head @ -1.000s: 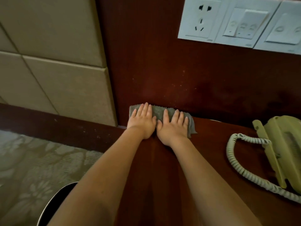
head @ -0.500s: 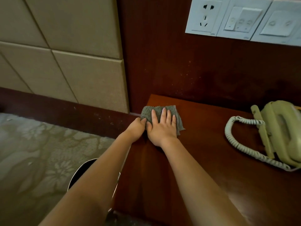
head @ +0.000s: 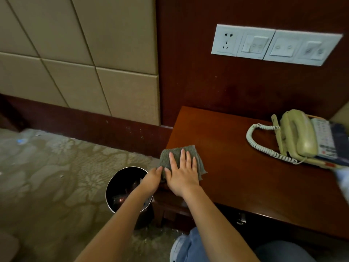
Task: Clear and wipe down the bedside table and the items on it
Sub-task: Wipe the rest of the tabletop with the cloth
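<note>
Right grip [head: 182, 176] flat, released, on crumpled grey terry cloth [head: 166, 156]; left grip [head: 152, 179] unclear.

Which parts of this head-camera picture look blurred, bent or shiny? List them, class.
Head view: dim, warm light; a soft sheen on the bedside table; the wide lens slants the switch panel; a blurred dark object smears across the telephone at the right edge.

free: bedside table [head: 236, 167] centre | right: telephone [head: 298, 135] blocks | back: wall panel [head: 207, 87] | left edge: bin [head: 120, 178] below
</note>
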A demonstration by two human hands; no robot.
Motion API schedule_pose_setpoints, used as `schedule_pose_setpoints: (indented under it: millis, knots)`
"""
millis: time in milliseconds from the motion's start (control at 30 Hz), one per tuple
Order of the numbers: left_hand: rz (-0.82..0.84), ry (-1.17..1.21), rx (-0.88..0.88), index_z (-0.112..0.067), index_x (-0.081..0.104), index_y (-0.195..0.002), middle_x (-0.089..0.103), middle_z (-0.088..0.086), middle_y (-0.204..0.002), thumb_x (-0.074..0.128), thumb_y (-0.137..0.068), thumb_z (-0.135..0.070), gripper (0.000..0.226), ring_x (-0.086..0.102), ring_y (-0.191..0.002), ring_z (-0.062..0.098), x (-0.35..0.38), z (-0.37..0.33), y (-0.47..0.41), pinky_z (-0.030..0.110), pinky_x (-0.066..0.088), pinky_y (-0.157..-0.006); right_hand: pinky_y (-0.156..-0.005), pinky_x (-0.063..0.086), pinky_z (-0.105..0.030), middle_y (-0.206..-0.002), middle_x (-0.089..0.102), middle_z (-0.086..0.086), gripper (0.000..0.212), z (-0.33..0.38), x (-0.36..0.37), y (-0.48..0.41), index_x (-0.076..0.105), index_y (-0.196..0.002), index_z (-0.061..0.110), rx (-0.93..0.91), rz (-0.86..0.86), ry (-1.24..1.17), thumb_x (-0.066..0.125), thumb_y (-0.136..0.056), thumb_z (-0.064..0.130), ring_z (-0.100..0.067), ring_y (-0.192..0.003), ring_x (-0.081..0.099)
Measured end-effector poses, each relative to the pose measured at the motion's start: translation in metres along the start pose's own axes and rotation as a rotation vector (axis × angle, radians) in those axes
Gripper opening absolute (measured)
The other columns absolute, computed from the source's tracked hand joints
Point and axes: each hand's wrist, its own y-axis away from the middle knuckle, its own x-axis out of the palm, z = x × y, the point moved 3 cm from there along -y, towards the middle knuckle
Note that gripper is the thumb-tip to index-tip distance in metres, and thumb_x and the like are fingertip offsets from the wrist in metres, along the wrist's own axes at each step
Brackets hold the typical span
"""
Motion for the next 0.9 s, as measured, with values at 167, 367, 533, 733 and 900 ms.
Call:
schedule_pose_setpoints:
  millis: [167, 367, 533, 733, 900]
  knots:
    - [-0.053, 0.084, -0.045, 0.001, 0.041, -0.136, 0.049, 0.022, -0.134, 0.032, -0.103, -0.031, 0.047, 0.046, -0.123, 0.035, 0.003, 0.024, 0.036, 0.042, 0.039, -0.102, -0.116, -0.014, -0.047, -0.156, -0.024, -0.013, 0.059, 0.01, 0.01, 0.03, -0.012, -0.151, 0.026, -0.025, 0.017, 0.009, 0.009, -0.101, 0.049, -0.03, -0.143, -0.024]
    - [-0.139, 0.218, -0.002, -0.004, 0.032, -0.143, 0.044, 0.014, -0.14, 0.03, -0.104, -0.023, 0.044, 0.041, -0.129, 0.028, 0.015, 0.035, 0.061, 0.036, 0.034, -0.106, -0.116, -0.015, -0.047, -0.156, -0.026, -0.012, 0.061, 0.014, 0.022, 0.054, -0.015, -0.151, 0.026, -0.056, 0.015, 0.065, 0.016, -0.102, 0.046, -0.03, -0.143, -0.025]
    - [-0.216, 0.438, -0.063, -0.018, 0.024, -0.15, 0.034, 0.011, -0.151, 0.03, -0.101, -0.043, 0.055, 0.035, -0.136, 0.03, 0.033, 0.04, 0.066, 0.05, 0.032, -0.111, -0.113, -0.018, -0.042, -0.156, -0.026, -0.008, 0.06, 0.008, 0.026, 0.062, -0.014, -0.151, 0.03, -0.105, -0.005, 0.074, 0.019, -0.103, 0.044, -0.025, -0.143, -0.025]
    - [-0.334, 0.549, -0.273, 0.004, 0.044, -0.134, 0.052, 0.025, -0.129, 0.037, -0.101, -0.034, 0.051, 0.051, -0.116, 0.039, 0.029, 0.008, 0.051, 0.043, 0.043, -0.091, -0.116, -0.014, -0.043, -0.157, -0.026, -0.006, 0.061, 0.0, 0.025, 0.063, -0.011, -0.151, 0.031, -0.137, 0.028, 0.062, 0.022, -0.102, 0.044, -0.025, -0.144, -0.025]
    - [-0.34, 0.288, -0.261, 0.0, 0.04, -0.138, 0.046, 0.02, -0.139, 0.027, -0.104, -0.023, 0.043, 0.047, -0.126, 0.034, 0.04, 0.003, 0.04, 0.018, 0.043, -0.062, -0.116, -0.012, -0.041, -0.155, -0.03, -0.006, 0.068, -0.009, 0.029, 0.061, -0.015, -0.15, 0.031, -0.148, 0.066, 0.073, 0.031, -0.101, 0.039, -0.025, -0.144, -0.025]
